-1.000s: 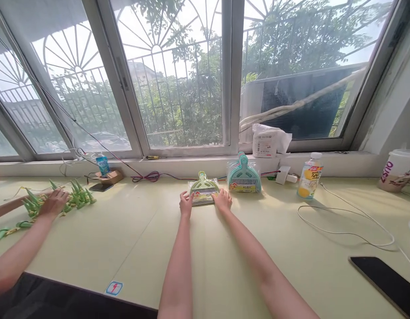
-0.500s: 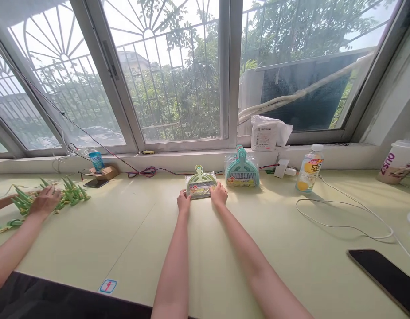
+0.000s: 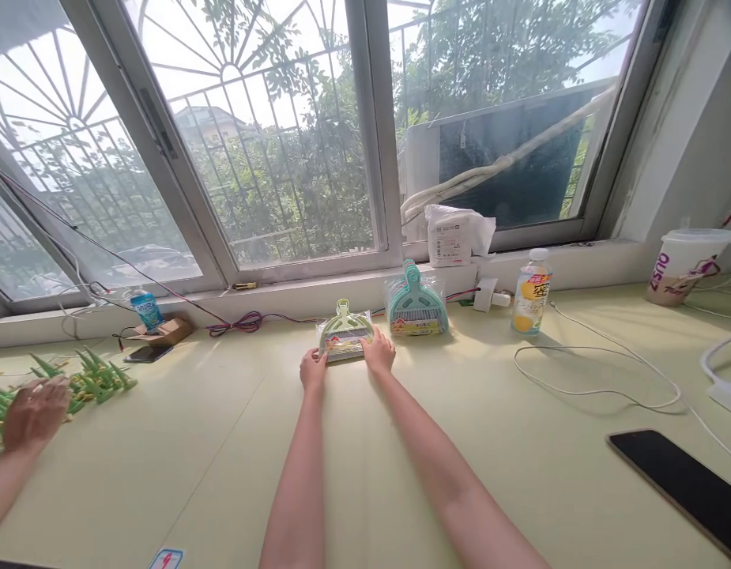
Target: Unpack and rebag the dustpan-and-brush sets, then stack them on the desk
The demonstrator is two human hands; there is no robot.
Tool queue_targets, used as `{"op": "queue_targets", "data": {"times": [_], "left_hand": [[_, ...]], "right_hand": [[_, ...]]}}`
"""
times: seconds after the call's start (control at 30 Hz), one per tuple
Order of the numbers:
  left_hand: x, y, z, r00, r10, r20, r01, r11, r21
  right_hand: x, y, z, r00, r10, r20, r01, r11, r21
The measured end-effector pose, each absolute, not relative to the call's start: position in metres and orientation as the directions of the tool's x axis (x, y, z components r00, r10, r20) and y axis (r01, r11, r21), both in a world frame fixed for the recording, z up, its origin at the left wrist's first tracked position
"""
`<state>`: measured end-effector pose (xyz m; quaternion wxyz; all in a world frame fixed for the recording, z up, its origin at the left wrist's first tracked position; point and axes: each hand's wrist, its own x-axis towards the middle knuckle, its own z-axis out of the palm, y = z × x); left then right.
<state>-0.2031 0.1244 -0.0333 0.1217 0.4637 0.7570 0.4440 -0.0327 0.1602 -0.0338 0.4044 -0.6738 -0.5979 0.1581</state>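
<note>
A light green dustpan and brush set (image 3: 344,338) in clear plastic wrap stands on the table near the window wall, its handle pointing up. My left hand (image 3: 314,370) is closed on its lower left edge. On its right side, my right hand (image 3: 378,352) grips the edge, fingers over the wrap. A stack of teal dustpan and brush sets (image 3: 417,304), also wrapped, leans against the wall just right of my right hand. The inner fingertips of both hands are partly hidden.
At left a co-worker's hand (image 3: 36,411) rests over green plant-like pieces (image 3: 98,375). To the right stand a drink bottle (image 3: 531,292) and a cup (image 3: 688,269), with a white cable (image 3: 578,391) and a phone (image 3: 679,490). A white package (image 3: 457,235) sits on the sill.
The view has turned slightly, so most things appear farther left. Both my hands stay on the green set against the wall side. The co-worker's hand has shifted slightly nearer.
</note>
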Motion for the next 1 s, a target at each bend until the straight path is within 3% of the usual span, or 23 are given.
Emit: {"op": "queue_targets", "data": {"times": [0.2, 0.33, 0.47, 0.53, 0.63, 0.7, 0.83, 1.0], "left_hand": [[-0.201, 0.123, -0.034, -0.507, 0.815, 0.279, 0.648, 0.147, 0.748], [-0.199, 0.121, -0.033, -0.477, 0.819, 0.319, 0.696, 0.130, 0.707], [-0.198, 0.121, -0.032, -0.475, 0.830, 0.293, 0.696, 0.151, 0.702], [-0.198, 0.122, -0.033, -0.475, 0.826, 0.303, 0.702, 0.148, 0.697], [-0.197, 0.123, -0.034, -0.472, 0.809, 0.351, 0.726, 0.130, 0.675], [-0.196, 0.123, -0.035, -0.471, 0.800, 0.372, 0.738, 0.126, 0.663], [-0.196, 0.123, -0.036, -0.469, 0.799, 0.377, 0.746, 0.130, 0.653], [-0.197, 0.123, -0.036, -0.474, 0.786, 0.397, 0.742, 0.114, 0.660]], "right_hand": [[-0.030, 0.155, -0.031, 0.215, 0.947, 0.241, 0.643, 0.048, -0.764], [-0.030, 0.142, -0.027, 0.234, 0.923, 0.306, 0.575, 0.122, -0.809], [-0.008, 0.124, -0.020, 0.343, 0.803, 0.487, 0.608, 0.206, -0.767], [0.022, 0.120, -0.020, 0.466, 0.694, 0.549, 0.671, 0.128, -0.730], [0.083, 0.126, -0.024, 0.681, 0.599, 0.421, 0.607, -0.142, -0.782], [0.123, 0.133, -0.030, 0.733, 0.629, 0.260, 0.520, -0.272, -0.809], [0.164, 0.146, -0.041, 0.564, 0.796, 0.220, 0.614, -0.226, -0.756], [0.163, 0.153, -0.046, 0.534, 0.815, 0.226, 0.658, -0.232, -0.717]]}}
